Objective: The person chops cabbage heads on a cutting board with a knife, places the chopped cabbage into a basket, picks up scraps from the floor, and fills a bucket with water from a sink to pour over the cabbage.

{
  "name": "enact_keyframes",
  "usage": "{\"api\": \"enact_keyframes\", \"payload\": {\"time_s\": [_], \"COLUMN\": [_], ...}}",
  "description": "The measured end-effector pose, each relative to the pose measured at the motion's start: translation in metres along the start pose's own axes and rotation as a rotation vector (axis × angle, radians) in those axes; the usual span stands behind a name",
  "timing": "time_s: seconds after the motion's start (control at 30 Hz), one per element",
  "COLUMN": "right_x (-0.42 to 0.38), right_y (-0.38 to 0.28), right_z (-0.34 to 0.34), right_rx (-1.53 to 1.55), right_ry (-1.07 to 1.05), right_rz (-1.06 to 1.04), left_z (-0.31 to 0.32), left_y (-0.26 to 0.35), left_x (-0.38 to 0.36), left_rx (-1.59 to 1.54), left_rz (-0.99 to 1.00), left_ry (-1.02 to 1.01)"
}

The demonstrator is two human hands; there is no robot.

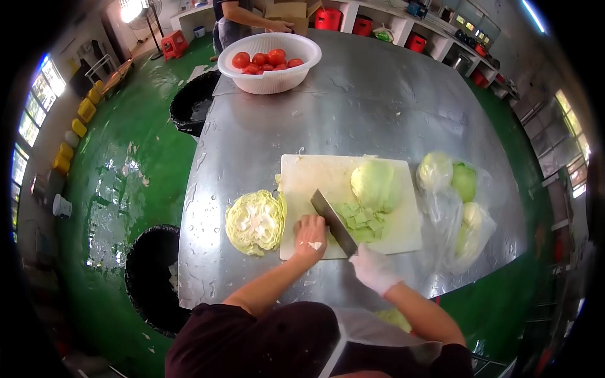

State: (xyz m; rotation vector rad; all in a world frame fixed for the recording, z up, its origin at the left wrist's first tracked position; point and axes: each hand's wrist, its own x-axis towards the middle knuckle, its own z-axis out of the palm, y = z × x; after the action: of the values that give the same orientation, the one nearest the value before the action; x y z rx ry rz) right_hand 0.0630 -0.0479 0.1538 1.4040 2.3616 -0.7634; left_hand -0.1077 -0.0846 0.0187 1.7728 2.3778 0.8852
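My right hand (pixel 373 268), in a white glove, grips the handle of a cleaver (pixel 334 223). The dark blade slants up and left across the white cutting board (pixel 328 173). Just left of the blade, my bare left hand (pixel 310 238) rests on the board with its fingers curled; what lies under them is hidden. Cut pale-green cabbage pieces (pixel 362 222) lie right of the blade. Behind them sits a larger piece of cabbage (pixel 376 183). A halved cabbage (pixel 256 222) lies cut face up against the board's left edge.
Cabbages in a clear plastic bag (pixel 444 208) lie right of the board. A white basket (pixel 270 82) of tomatoes (pixel 276 57) stands at the metal table's (pixel 252 135) far end. Two black-lined bins (pixel 148 277) flank its left side. Another person (pixel 234 19) stands beyond, near a cardboard box (pixel 287 11).
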Motion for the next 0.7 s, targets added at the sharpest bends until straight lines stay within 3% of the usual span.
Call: {"api": "enact_keyframes", "payload": {"time_s": [0.03, 0.2, 0.23, 0.27, 0.3, 0.4, 0.5, 0.7], "right_x": [0.005, 0.036, 0.033, 0.024, 0.006, -0.026, -0.045, -0.047], "right_y": [-0.009, 0.012, 0.018, 0.024, 0.029, 0.081, 0.111, 0.110], "right_z": [-0.002, 0.017, 0.013, 0.005, -0.008, -0.010, 0.005, 0.055], "right_rx": [0.000, 0.115, 0.415, 0.719, 0.817, 1.162, 1.272, 1.547], "right_ry": [0.021, 0.268, 0.176, 0.078, 0.130, 0.250, 0.297, 0.347], "right_rz": [0.007, -0.091, -0.004, 0.103, 0.143, 0.224, 0.464, 0.405], "left_z": [0.003, 0.017, 0.022, 0.021, 0.018, 0.006, 0.011, 0.042], "left_y": [-0.002, -0.007, -0.008, -0.010, -0.011, -0.002, 0.016, 0.067], "left_x": [0.002, 0.001, 0.000, -0.001, -0.002, 0.012, 0.030, 0.045], "left_rx": [-0.028, -0.131, -0.134, -0.105, -0.079, -0.086, -0.138, -0.072], "left_rz": [0.031, 0.108, 0.098, 0.072, 0.048, 0.053, 0.122, 0.216], "left_ry": [-0.101, -0.141, -0.184, -0.093, -0.019, -0.083, -0.259, -0.315]}}
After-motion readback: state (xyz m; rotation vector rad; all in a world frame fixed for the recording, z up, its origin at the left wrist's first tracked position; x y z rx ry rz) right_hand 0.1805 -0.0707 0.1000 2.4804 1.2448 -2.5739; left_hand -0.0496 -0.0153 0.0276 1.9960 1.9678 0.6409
